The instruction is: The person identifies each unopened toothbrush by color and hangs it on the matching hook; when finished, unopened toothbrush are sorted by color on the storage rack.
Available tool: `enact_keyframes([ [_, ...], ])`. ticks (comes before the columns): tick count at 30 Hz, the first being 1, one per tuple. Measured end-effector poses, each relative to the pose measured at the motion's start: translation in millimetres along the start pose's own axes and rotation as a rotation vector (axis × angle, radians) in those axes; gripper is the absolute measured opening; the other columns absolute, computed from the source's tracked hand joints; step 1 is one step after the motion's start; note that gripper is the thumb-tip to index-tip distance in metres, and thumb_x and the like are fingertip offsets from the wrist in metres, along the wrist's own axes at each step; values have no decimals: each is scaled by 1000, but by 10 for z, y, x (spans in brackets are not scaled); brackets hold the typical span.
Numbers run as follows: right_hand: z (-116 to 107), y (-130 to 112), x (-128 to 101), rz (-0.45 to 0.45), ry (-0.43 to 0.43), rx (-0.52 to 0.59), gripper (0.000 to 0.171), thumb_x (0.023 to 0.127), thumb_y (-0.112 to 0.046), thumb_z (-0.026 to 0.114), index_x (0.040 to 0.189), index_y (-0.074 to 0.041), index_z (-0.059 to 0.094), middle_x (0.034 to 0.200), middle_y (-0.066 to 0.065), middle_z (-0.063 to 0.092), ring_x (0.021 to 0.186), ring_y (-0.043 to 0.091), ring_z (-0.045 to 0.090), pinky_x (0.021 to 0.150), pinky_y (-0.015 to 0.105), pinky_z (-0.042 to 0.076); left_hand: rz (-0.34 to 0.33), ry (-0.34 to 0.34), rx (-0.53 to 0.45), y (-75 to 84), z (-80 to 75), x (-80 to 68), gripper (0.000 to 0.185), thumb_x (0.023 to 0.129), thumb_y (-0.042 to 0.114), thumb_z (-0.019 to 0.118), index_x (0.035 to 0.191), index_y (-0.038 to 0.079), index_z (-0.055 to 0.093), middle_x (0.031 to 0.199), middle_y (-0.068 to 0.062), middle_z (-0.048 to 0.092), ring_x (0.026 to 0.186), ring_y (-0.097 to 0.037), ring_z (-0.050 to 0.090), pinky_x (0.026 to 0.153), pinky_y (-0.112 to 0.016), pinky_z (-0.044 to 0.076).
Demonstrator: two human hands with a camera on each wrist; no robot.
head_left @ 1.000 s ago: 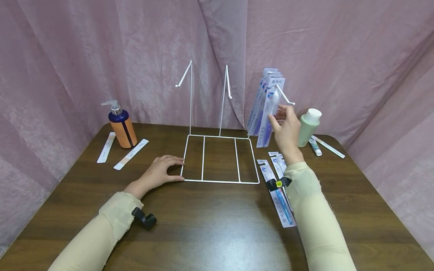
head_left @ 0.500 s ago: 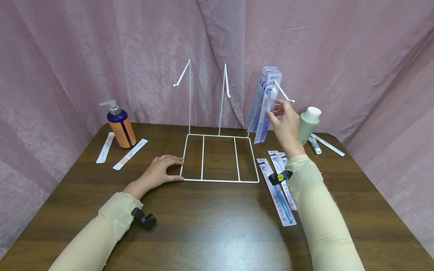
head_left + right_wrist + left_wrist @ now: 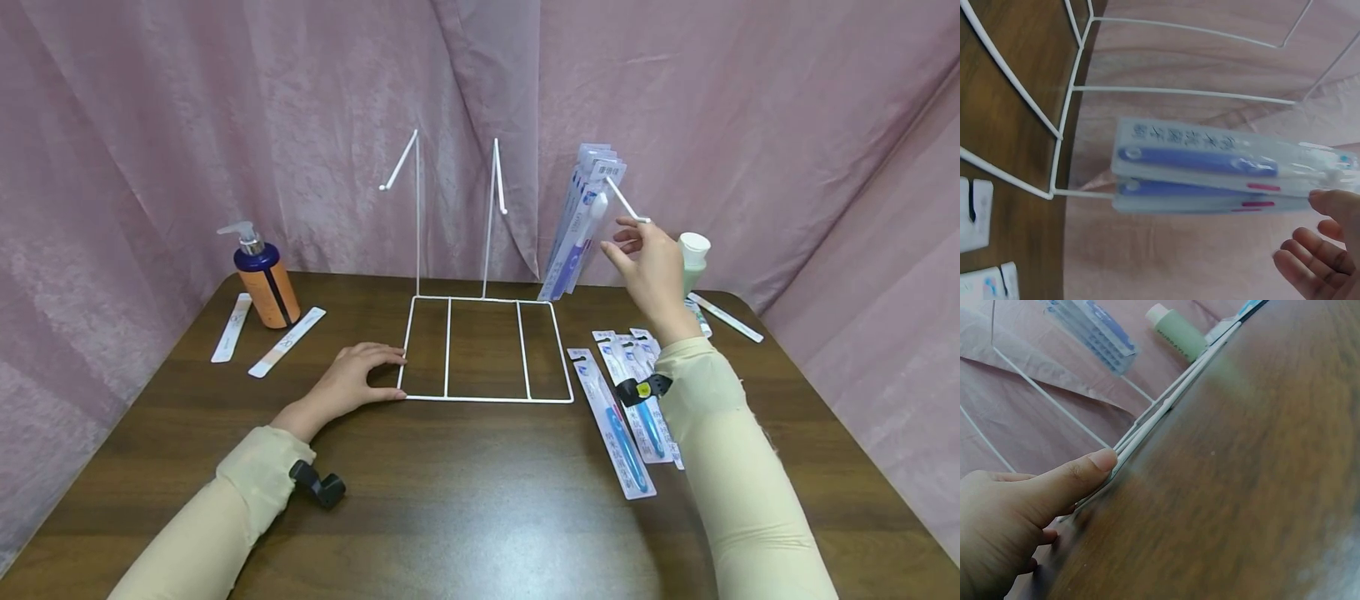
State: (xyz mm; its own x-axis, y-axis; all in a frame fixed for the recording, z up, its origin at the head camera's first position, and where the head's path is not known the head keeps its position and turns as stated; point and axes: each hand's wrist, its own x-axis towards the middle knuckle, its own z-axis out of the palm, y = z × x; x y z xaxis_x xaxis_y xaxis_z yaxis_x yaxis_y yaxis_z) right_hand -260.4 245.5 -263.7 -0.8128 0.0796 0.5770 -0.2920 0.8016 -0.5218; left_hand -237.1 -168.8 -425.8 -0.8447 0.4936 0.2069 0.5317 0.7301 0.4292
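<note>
A white wire display rack point(image 3: 487, 399) stands on the brown table, with two bare hooks at left and middle. From its right hook point(image 3: 628, 200) hang several packaged toothbrushes point(image 3: 572, 237), purple-handled, swung over to the left. My left hand point(image 3: 345, 385) holds the rack's front left corner, thumb point(image 3: 1088, 472) on the wire. Just right of the hanging packs is my right hand point(image 3: 654, 267), fingers loosely bent and holding nothing. In the right wrist view its thumb point(image 3: 1332, 200) overlaps the packs' edge. More toothbrush packs point(image 3: 615, 429) lie below on the table, partly hidden by the right wrist.
An orange and blue pump bottle point(image 3: 270, 287) stands at the back left beside two white printed strips point(image 3: 287, 343). Behind my right hand are a green bottle point(image 3: 693, 267), a small tube point(image 3: 701, 319) and another white strip point(image 3: 726, 317). A pink curtain point(image 3: 300, 125) hangs behind the table.
My right hand has let go of the front toothbrush pack and moved right. The hanging packs have swung left at their lower ends. My left hand stays on the rack.
</note>
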Motion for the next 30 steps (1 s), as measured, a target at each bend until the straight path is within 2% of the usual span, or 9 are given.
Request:
enact_keyframes([
  [10,-424,-90,-52,12,-162,-95,41,90,-17,68,124,1,58,110,25,68,96,39,66,85,50,50,-4,0,6,-8,-29,-20,57,76,44,78,123,14,65,137,-6,58,130,-32,46,108,-57,27],
  [18,-710,-100,-165,-2,-244,-185,40,90,-23,67,124,-3,59,109,22,67,96,37,64,78,44,45,-5,3,17,5,-57,-41,57,76,43,78,123,13,65,137,-7,58,130,-32,46,108,-57,27],
  [22,-824,-57,-239,13,-301,-200,39,90,-23,67,122,-4,59,111,22,66,98,38,63,80,47,45,-4,-3,7,12,-71,-51,57,76,42,79,123,13,65,138,-6,58,130,-32,46,108,-57,27],
  [25,-895,-3,-310,14,-324,-220,39,89,-22,68,123,-4,59,108,24,67,96,38,64,80,49,46,5,-3,6,15,-79,-53,56,77,42,78,123,13,65,137,-7,58,130,-33,46,107,-57,27],
  [30,-987,109,-451,10,-323,-250,40,88,-22,69,123,-4,60,104,24,69,90,37,66,74,39,44,13,-2,5,18,-92,-60,57,77,43,78,123,13,65,137,-8,58,130,-33,46,107,-58,27],
])
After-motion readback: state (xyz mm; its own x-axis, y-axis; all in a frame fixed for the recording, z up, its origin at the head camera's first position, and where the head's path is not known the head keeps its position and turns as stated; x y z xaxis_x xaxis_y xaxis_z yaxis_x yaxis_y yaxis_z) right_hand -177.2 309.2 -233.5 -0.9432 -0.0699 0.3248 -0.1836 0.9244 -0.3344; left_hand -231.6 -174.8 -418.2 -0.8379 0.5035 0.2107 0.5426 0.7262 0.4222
